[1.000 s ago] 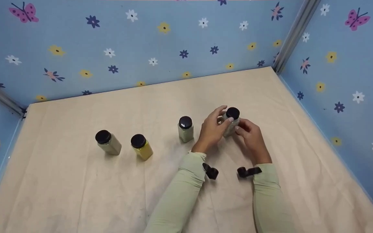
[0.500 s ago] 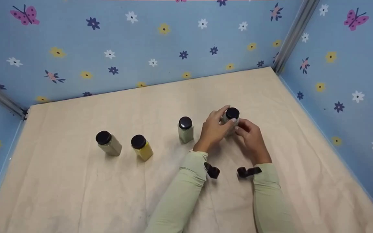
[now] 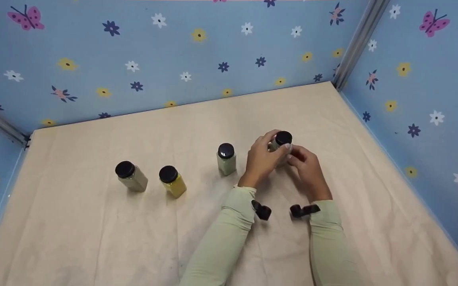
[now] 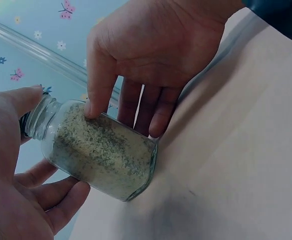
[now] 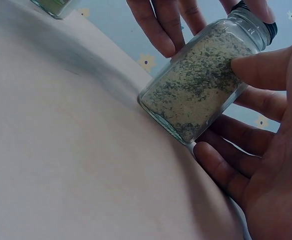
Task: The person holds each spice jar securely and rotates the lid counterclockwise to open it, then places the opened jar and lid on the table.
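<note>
A square glass spice jar (image 4: 103,150) with a black cap (image 3: 283,138) is held between both hands. It contains pale powder mixed with green flakes. My left hand (image 3: 261,159) grips it from the left, thumb at the cap and neck, fingers along the jar's far side. From the right, my right hand (image 3: 308,171) holds the jar's body, thumb pressed on the glass (image 5: 200,82). Whether the base touches the cloth I cannot tell. Nearest the left hand stands another jar (image 3: 227,163) with pale green contents and a black cap.
A yellow-filled jar (image 3: 176,186) and a greyish-green jar (image 3: 135,180) stand further left, both black-capped. A beige cloth (image 3: 141,238) covers the table. Blue flowered walls (image 3: 165,47) border its back and sides. Each sleeve cuff carries a black wrist mount (image 3: 304,210).
The left thumb has moved slightly rightward across the front of the jar's neck. The right hand keeps its hold, and the other jars stay where they were.
</note>
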`<state>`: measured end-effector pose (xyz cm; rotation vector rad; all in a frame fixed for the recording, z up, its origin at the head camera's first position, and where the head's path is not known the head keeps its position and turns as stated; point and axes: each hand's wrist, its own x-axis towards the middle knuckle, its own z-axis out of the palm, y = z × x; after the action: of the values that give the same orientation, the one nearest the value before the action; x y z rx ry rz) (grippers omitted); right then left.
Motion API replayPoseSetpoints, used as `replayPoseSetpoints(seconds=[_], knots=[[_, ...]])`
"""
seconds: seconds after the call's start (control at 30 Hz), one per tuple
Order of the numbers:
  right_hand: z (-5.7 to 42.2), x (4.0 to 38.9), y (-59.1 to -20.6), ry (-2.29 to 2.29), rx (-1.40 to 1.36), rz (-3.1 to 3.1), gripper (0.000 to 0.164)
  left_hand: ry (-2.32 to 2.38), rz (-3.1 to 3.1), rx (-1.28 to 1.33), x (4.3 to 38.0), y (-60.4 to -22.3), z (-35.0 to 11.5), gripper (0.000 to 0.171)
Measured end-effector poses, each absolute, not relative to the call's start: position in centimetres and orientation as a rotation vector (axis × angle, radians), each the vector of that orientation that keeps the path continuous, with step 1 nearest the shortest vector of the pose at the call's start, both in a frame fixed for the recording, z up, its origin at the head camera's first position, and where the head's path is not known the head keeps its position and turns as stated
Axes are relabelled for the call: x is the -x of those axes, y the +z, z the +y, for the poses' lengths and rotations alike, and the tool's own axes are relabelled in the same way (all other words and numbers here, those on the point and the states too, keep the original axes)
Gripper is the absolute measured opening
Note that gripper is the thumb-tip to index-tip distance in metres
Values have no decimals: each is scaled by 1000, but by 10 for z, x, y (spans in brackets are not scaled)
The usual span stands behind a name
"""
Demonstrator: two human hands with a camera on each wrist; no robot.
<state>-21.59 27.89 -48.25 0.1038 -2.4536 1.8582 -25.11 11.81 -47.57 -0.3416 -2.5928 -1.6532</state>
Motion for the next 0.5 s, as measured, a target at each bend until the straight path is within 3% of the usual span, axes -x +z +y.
replayPoseSetpoints(seconds=[0.2, 0.5], knots=[[287, 230, -510, 1898, -82, -2421, 35, -1706, -2541, 347, 250, -474, 116, 55], [290, 230, -517, 1883, -102, -2399, 34, -1820, -2488, 396, 251, -475, 112, 51]])
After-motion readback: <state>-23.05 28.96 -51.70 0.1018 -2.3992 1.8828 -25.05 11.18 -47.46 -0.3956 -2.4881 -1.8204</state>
